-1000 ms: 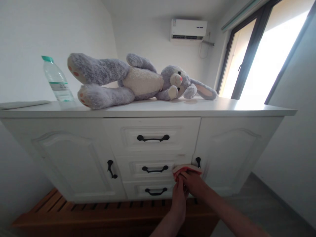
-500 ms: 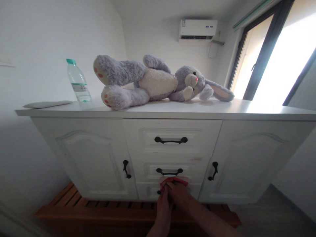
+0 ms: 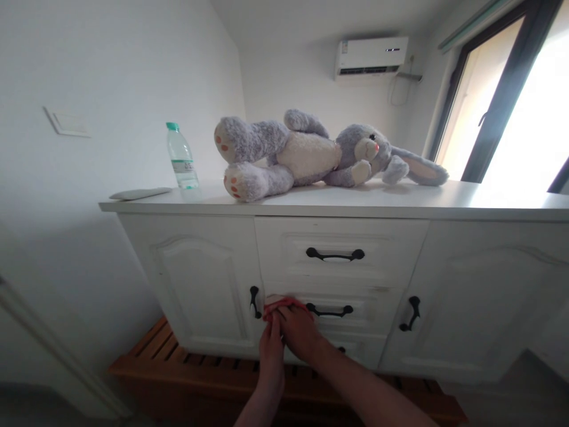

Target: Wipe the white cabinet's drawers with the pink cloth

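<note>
Red-pink and crumpled, a small cloth [image 3: 281, 306] sits pressed against the front of the white wooden sideboard [image 3: 338, 207], at the left end of the middle drawer [image 3: 355, 308], just beside the black metal handle of the left cabinet door [image 3: 253, 301]. We see the person's right hand [image 3: 299, 331] laid flat on the cloth, fingers spread and pushing it onto the panel rather than clenching it. The left hand [image 3: 271, 350] lies close against the right, its fingertips touching the cloth's lower edge; we cannot tell whether it grips the fabric or only rests on it. Both forearms rise from the bottom of the view.

The middle drawer's curved black handle [image 3: 329, 310] is just to the right of the hands. Above it sits the top drawer with its own black handle [image 3: 335, 254], and the right cabinet door carries another [image 3: 411, 313].

On top of the sideboard lies a grey-and-cream plush rabbit [image 3: 320, 154] on its back, feet toward the left. Near its feet stands a clear plastic water bottle with a green cap [image 3: 181, 156], upright, and left of that a flat grey remote-like object [image 3: 139, 193]. A slatted wooden platform [image 3: 186, 367] runs beneath the sideboard. A white air conditioner [image 3: 371, 56] hangs on the far wall.
</note>
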`<action>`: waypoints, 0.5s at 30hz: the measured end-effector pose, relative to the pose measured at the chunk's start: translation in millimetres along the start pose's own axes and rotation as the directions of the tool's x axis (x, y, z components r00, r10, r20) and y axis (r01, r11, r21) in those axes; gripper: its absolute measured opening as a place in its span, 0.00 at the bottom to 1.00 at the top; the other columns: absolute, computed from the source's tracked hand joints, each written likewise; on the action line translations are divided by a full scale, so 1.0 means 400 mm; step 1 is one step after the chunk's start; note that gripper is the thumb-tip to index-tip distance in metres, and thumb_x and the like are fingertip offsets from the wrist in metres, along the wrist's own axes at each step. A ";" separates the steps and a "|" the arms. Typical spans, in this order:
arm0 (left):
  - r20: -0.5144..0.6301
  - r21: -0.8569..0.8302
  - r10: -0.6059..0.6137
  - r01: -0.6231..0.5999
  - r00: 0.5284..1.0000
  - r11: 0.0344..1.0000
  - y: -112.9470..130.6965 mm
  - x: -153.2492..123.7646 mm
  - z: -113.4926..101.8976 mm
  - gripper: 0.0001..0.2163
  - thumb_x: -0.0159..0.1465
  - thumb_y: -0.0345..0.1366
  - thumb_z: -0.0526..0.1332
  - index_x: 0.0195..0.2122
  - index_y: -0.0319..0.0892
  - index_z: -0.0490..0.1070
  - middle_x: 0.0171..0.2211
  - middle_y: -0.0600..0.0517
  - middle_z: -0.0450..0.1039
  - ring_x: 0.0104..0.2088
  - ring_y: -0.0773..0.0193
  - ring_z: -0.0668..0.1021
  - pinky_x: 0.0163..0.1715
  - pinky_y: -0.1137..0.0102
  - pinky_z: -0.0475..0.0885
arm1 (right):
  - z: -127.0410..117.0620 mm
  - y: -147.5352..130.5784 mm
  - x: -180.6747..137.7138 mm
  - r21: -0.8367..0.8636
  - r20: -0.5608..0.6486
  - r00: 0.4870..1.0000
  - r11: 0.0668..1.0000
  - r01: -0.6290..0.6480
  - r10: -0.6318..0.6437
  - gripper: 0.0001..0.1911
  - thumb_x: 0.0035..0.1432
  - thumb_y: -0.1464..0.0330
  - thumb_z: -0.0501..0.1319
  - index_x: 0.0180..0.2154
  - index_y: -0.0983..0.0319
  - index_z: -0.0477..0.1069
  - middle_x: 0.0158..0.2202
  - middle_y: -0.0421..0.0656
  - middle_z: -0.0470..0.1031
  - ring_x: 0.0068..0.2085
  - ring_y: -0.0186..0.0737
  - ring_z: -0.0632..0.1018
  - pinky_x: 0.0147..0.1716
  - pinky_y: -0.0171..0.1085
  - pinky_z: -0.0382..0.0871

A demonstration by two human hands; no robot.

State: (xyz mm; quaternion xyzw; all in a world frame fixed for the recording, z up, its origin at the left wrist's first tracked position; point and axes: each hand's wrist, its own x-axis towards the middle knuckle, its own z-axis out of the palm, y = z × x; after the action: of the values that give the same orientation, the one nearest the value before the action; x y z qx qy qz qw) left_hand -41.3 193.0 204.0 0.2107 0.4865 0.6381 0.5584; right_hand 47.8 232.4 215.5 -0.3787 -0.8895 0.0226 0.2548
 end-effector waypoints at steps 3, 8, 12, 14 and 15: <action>0.030 0.072 0.111 -0.113 0.993 0.991 0.025 -0.026 0.044 0.24 0.62 0.55 0.61 0.51 0.43 0.75 0.53 0.41 0.80 0.56 0.52 0.78 0.57 0.58 0.71 | -0.068 0.000 0.008 -0.023 -0.051 0.999 1.000 -0.015 0.014 0.18 0.67 0.71 0.55 0.57 0.59 0.70 0.54 0.45 0.75 0.55 0.43 0.74 0.57 0.44 0.66; 0.107 0.177 0.110 -0.128 0.988 0.976 0.027 -0.080 0.136 0.27 0.61 0.59 0.59 0.47 0.38 0.77 0.48 0.38 0.82 0.53 0.48 0.80 0.56 0.55 0.71 | -0.163 0.023 -0.033 -0.034 -0.057 0.996 0.997 -0.073 0.071 0.15 0.66 0.70 0.57 0.53 0.61 0.73 0.51 0.44 0.78 0.53 0.45 0.75 0.58 0.46 0.65; 0.166 0.217 0.108 -0.143 0.980 0.966 0.022 -0.136 0.216 0.28 0.61 0.60 0.57 0.44 0.38 0.78 0.46 0.37 0.83 0.50 0.47 0.81 0.52 0.57 0.73 | -0.237 0.052 -0.086 -0.098 -0.038 0.993 0.989 -0.115 0.111 0.16 0.63 0.72 0.58 0.52 0.64 0.75 0.50 0.48 0.79 0.53 0.46 0.76 0.60 0.46 0.64; 0.217 0.247 0.102 -0.155 0.971 0.957 0.008 -0.156 0.253 0.28 0.61 0.60 0.56 0.43 0.38 0.79 0.45 0.37 0.83 0.51 0.47 0.81 0.52 0.58 0.73 | -0.275 0.072 -0.118 -0.130 -0.018 0.990 0.982 -0.139 0.138 0.17 0.62 0.74 0.58 0.52 0.64 0.75 0.50 0.49 0.79 0.53 0.46 0.76 0.60 0.45 0.64; 0.244 0.249 0.096 -0.157 0.965 0.956 -0.004 -0.163 0.271 0.29 0.61 0.60 0.56 0.43 0.38 0.79 0.45 0.37 0.83 0.51 0.46 0.81 0.53 0.58 0.73 | -0.292 0.083 -0.136 -0.145 -0.012 0.988 0.977 -0.155 0.155 0.18 0.61 0.74 0.58 0.52 0.64 0.75 0.50 0.49 0.79 0.53 0.46 0.76 0.61 0.45 0.63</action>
State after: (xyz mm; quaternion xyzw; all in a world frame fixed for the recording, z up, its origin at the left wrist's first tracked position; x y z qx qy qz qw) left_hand 66.5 174.7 268.0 0.3868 0.4856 0.5730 0.5350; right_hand 156.6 201.1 285.7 -0.4643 -0.8565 -0.0225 0.2244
